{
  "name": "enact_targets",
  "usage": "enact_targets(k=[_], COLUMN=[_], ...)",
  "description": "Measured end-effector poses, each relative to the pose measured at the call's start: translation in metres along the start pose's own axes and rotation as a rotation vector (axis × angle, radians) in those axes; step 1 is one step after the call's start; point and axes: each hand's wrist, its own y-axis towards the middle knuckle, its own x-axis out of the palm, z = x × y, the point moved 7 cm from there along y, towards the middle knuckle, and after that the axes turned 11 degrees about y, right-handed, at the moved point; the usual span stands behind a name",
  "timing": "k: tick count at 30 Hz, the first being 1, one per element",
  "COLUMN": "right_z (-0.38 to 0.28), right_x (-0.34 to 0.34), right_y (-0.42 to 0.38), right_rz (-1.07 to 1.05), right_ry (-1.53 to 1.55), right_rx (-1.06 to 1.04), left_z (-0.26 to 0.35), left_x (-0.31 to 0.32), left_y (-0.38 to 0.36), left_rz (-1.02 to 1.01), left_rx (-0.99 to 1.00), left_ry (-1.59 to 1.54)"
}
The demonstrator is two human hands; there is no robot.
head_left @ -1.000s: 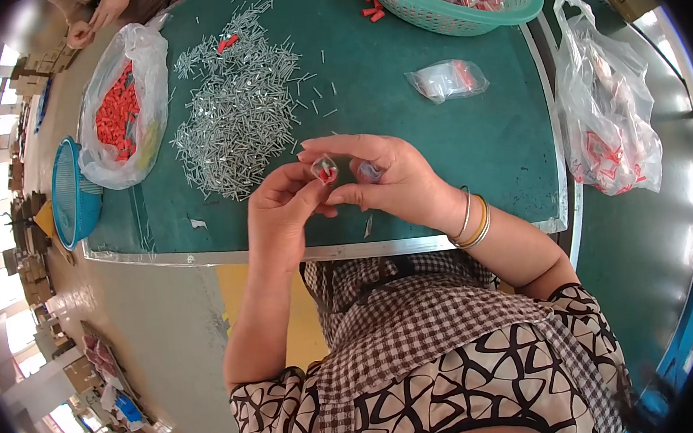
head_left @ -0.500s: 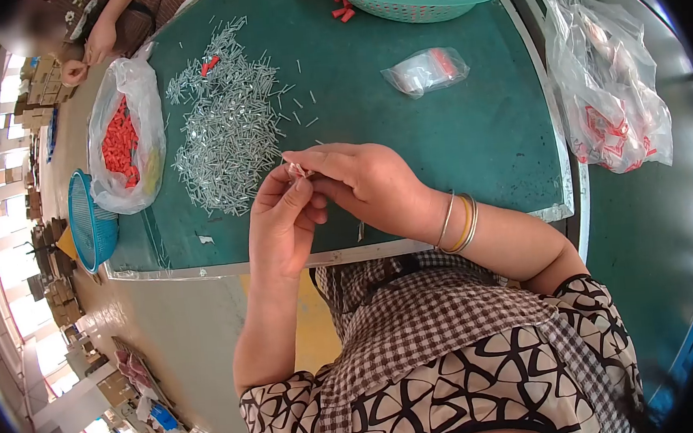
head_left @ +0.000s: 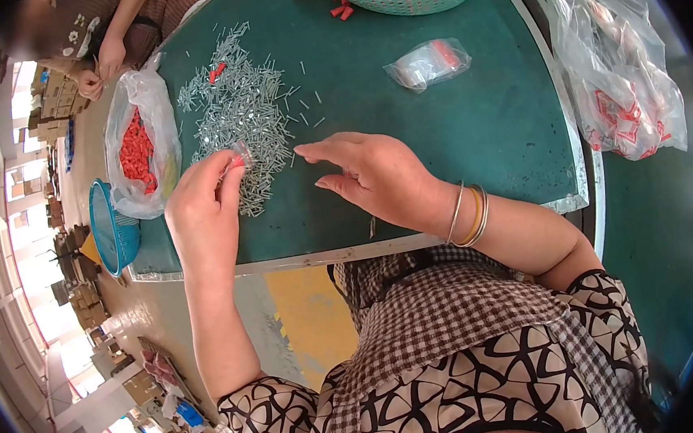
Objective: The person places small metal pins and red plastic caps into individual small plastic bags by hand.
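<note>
My left hand [head_left: 205, 197] pinches a small clear plastic bag [head_left: 241, 153] with something red inside, held over the near edge of the metal heap. My right hand [head_left: 384, 173] hovers to the right, apart from the left, fingers stretched out and holding nothing I can see. Beneath and beyond my left hand lies a heap of small silvery screw-like metal pins [head_left: 244, 102], with a red plastic piece [head_left: 217, 72] on top. A flat clear packet [head_left: 430, 65] with white and red showing lies farther back on the green table [head_left: 510, 122].
Left of the heap, an open plastic bag [head_left: 161, 109] contains red pieces [head_left: 137, 156]. A blue basket [head_left: 116, 235] is at the left edge. A green basket [head_left: 419, 1] of red packets stands at the back. Clear bags [head_left: 619, 65] hang right. A co-worker's hands [head_left: 103, 66] show upper left.
My hands have parted. The left moved left to the heap with the small bag between its fingers; the right let go and its fingers opened. The view shifted slightly.
</note>
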Motion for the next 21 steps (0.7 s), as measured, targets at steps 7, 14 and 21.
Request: enact_targets(k=[7, 14, 21], right_z=[0.0, -0.004, -0.004], right_x=[-0.002, -0.008, -0.018], right_y=[-0.001, 0.001, 0.004], right_rz=[-0.007, 0.076, 0.123], right_ry=[-0.002, 0.091, 0.176], right_rx=[0.028, -0.01, 0.061], left_z=[-0.013, -0.01, 0.009], left_x=[0.005, 0.03, 0.05], left_y=[0.007, -0.01, -0.023], left_rz=[-0.067, -0.217, -0.174], left_rx=[0.011, -0.358, -0.316], left_ry=[0.008, -1.011, -1.134])
